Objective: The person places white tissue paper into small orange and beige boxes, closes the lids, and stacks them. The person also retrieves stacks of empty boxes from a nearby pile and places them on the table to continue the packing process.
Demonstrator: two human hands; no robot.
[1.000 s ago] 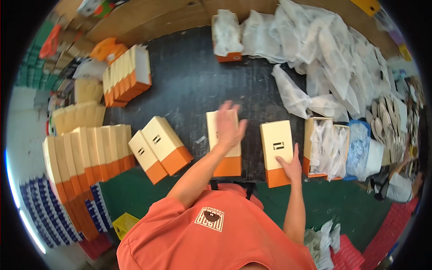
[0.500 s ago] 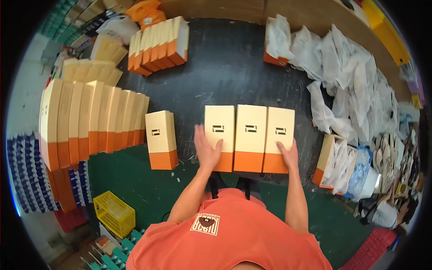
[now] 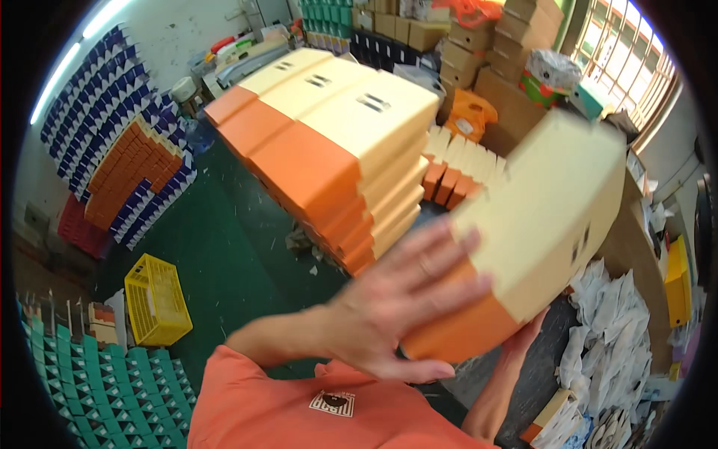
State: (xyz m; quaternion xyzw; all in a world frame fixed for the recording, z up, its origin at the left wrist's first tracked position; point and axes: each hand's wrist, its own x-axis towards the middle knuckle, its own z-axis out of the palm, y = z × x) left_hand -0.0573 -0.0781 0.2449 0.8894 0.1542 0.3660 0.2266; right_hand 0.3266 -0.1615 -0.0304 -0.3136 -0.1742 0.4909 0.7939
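Close in front of me, a cream-and-orange box (image 3: 516,224) is raised and tilted, blurred by motion. My left hand (image 3: 396,299) presses against its orange end with fingers stretched along its side. My right hand (image 3: 527,333) grips the lower far side and is mostly hidden behind it. Whether other boxes are held together with this one, I cannot tell. Just left of it rises a tall stack of matching boxes (image 3: 329,142), several layers high, with dark marks on the top faces.
Behind the stack stands a row of similar boxes (image 3: 456,168) near an orange bag (image 3: 470,116). White wrapping (image 3: 613,337) heaps along the right of the black table (image 3: 550,374). A yellow crate (image 3: 157,303) sits on the green floor (image 3: 224,254). Blue-and-white cartons (image 3: 90,112) line the left wall.
The boxes between my hands have gone from lying on the table to raised and tilted. My view has swung left, bringing the box stack close. My left hand now lies across the box's side.
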